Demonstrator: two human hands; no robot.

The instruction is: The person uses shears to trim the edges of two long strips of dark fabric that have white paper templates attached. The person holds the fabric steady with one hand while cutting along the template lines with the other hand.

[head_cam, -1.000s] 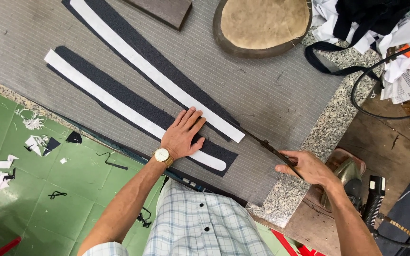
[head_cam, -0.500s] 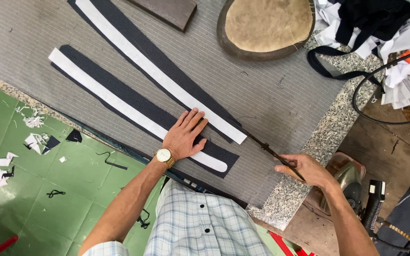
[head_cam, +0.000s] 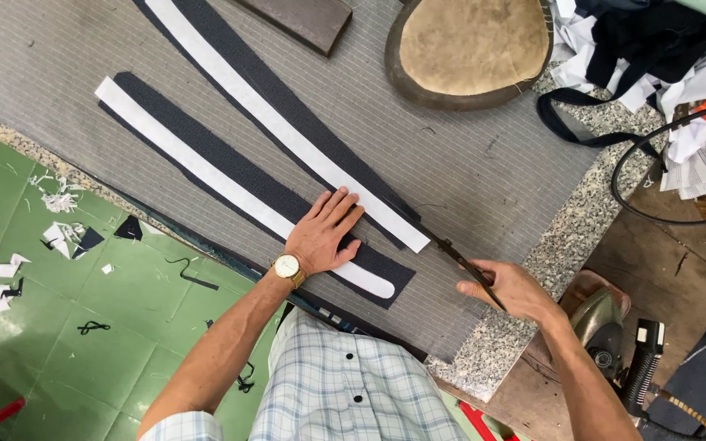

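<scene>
On the grey padded worktop, two long dark fabric strips lie side by side, each topped with a white strip. The left hand, with a wristwatch on its wrist, lies flat with the fingers spread, pressing down on the nearer dark strip and its white strip. The right hand is closed around the handles of a pair of scissors, whose blades point to the end of the farther dark strip, by the tip of its white strip. A tan oval pad rests at the top of the worktop. No container shows; loose cloth scraps lie heaped at the upper right, paper offcuts on the green floor.
</scene>
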